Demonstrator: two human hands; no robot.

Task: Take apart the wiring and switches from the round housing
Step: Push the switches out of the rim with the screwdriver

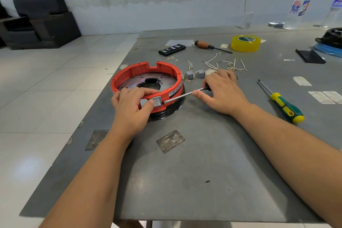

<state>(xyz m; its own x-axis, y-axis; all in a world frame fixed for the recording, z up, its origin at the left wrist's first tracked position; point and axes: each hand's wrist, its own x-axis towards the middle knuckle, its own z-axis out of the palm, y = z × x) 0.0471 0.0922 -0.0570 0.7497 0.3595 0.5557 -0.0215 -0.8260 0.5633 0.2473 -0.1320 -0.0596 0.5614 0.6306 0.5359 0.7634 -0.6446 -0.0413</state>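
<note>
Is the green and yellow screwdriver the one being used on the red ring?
No, the green and yellow screwdriver lies untouched on the table; the right hand holds a different, black-handled screwdriver.

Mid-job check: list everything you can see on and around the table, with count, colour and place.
housing: 1, red, table left
switch: 1, grey, in housing wall
loose switches: 2, grey, right of housing
wires: several, white, behind right hand
screwdriver: 1, metal shaft, tip at switch
spare screwdrivers: 2, green-yellow right; brown-handled far
tape: 1, yellow, far right
bit case: 1, black, far centre
bottles: 2, clear, far right
table: 1, grey
left hand: grips housing
right hand: holds screwdriver
</note>
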